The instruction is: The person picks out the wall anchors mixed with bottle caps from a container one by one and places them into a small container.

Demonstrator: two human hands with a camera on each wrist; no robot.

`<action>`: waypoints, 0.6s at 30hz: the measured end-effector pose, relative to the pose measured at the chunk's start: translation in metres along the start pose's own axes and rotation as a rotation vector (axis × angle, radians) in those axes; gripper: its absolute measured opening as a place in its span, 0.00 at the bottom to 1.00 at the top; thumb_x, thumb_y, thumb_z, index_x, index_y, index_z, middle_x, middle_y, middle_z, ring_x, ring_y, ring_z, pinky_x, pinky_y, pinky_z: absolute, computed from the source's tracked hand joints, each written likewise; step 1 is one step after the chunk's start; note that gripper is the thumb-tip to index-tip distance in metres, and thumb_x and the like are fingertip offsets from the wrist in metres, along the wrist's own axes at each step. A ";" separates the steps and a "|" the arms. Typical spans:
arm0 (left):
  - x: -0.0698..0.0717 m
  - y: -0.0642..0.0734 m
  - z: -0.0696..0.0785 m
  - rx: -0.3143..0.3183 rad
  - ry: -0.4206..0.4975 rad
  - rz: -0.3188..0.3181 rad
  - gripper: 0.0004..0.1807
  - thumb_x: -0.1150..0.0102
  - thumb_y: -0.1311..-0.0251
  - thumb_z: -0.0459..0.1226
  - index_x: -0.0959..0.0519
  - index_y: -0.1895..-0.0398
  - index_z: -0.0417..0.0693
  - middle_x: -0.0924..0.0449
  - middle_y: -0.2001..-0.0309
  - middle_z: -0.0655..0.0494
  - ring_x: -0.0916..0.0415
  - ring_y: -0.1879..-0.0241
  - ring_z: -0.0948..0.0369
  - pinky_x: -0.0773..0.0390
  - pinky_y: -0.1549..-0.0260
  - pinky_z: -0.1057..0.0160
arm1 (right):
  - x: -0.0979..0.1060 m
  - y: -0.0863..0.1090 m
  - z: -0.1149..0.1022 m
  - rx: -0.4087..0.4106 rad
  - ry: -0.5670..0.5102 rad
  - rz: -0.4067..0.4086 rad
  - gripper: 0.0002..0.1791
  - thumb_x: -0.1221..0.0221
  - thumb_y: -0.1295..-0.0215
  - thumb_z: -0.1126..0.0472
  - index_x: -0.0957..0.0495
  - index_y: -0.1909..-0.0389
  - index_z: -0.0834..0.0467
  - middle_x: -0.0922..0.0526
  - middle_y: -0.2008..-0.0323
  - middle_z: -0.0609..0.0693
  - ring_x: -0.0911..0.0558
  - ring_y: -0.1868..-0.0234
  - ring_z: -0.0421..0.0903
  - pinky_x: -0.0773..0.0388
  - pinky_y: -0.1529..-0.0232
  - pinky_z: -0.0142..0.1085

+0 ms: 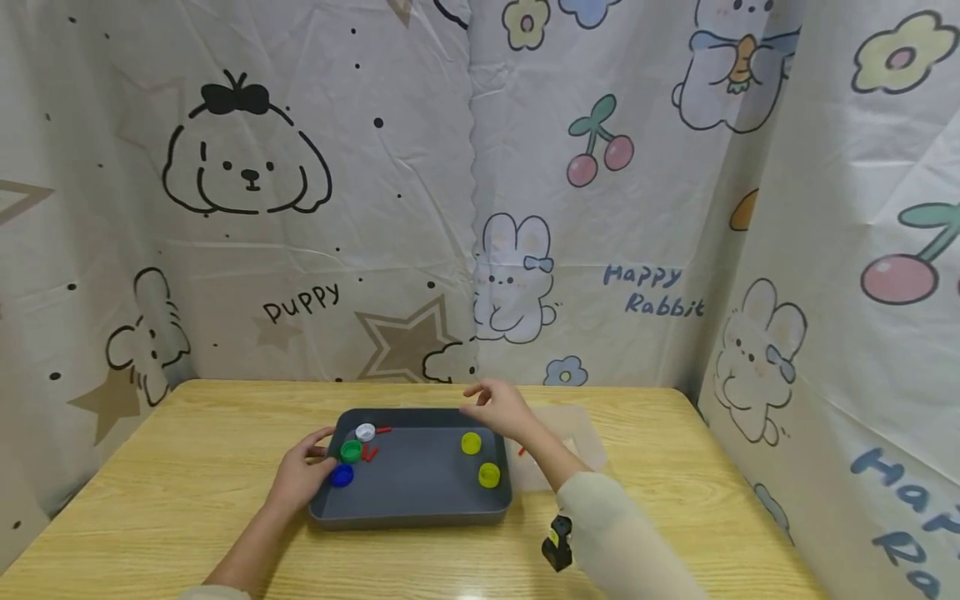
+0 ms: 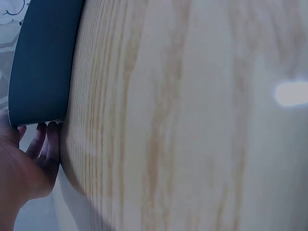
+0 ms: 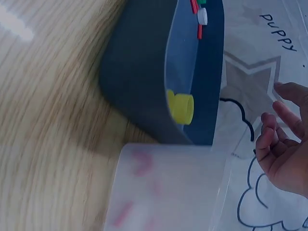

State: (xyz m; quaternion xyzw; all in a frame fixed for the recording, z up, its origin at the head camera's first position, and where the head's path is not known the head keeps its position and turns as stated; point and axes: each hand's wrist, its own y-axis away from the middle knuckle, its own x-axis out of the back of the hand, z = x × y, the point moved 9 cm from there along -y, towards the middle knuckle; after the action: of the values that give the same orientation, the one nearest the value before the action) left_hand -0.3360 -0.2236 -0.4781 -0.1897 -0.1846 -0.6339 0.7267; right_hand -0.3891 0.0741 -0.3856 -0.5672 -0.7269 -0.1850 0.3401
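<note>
Left hand: my left hand [image 1: 300, 475] rests against the near-left corner of the grey tray [image 1: 412, 510], fingers lightly bent on its outer wall, thumb at the rim; the wrist view shows fingertips [image 2: 41, 144] touching the tray's rounded corner
Right hand: my right hand [image 1: 498, 406] hovers above the tray's far-right rim, fingers relaxed and spread, holding nothing
Tray: smooth, matte, dark grey plastic, rectangular with rounded corners, sitting mid-table
Inside the tray: round caps, a white cap [image 1: 365, 432], a green cap [image 1: 351, 452] and a blue cap [image 1: 342, 475] at the left end, two yellow caps [image 1: 480, 459] at the right; small red sticks [image 1: 371, 452] lie by the green one
Beside it: a frosted, translucent lid [image 1: 577, 442] touches the tray's right side
Table: pale wood-grain table [image 1: 187, 467], slightly glossy
Backdrop: creased cartoon cloth [image 1: 375, 208] printed "puppy" and "Happy Rabbit"
</note>
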 end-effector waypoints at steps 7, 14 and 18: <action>0.002 0.000 0.001 -0.001 -0.002 0.008 0.27 0.47 0.42 0.31 0.34 0.37 0.40 0.27 0.53 0.35 0.25 0.54 0.46 0.24 0.57 0.54 | -0.025 -0.009 -0.020 0.063 0.015 -0.052 0.16 0.37 0.42 0.56 0.21 0.56 0.59 0.23 0.70 0.52 0.28 0.74 0.42 0.31 0.73 0.32; 0.000 0.000 -0.001 -0.001 0.008 0.002 0.27 0.47 0.43 0.31 0.33 0.37 0.41 0.26 0.53 0.36 0.24 0.54 0.47 0.23 0.59 0.56 | -0.049 -0.012 -0.026 0.053 0.035 -0.087 0.17 0.39 0.40 0.55 0.22 0.53 0.59 0.22 0.69 0.51 0.28 0.74 0.42 0.31 0.74 0.32; 0.000 0.000 -0.001 -0.004 0.008 0.002 0.27 0.47 0.42 0.31 0.34 0.37 0.41 0.26 0.54 0.35 0.24 0.55 0.47 0.23 0.59 0.55 | -0.061 -0.014 -0.029 0.049 0.037 -0.087 0.16 0.38 0.40 0.54 0.21 0.54 0.58 0.22 0.69 0.51 0.28 0.75 0.41 0.31 0.75 0.32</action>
State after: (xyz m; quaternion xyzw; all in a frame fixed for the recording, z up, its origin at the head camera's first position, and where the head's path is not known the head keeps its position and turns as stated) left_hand -0.3360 -0.2243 -0.4792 -0.1889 -0.1804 -0.6344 0.7275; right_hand -0.3870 0.0084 -0.4064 -0.5231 -0.7486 -0.1925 0.3590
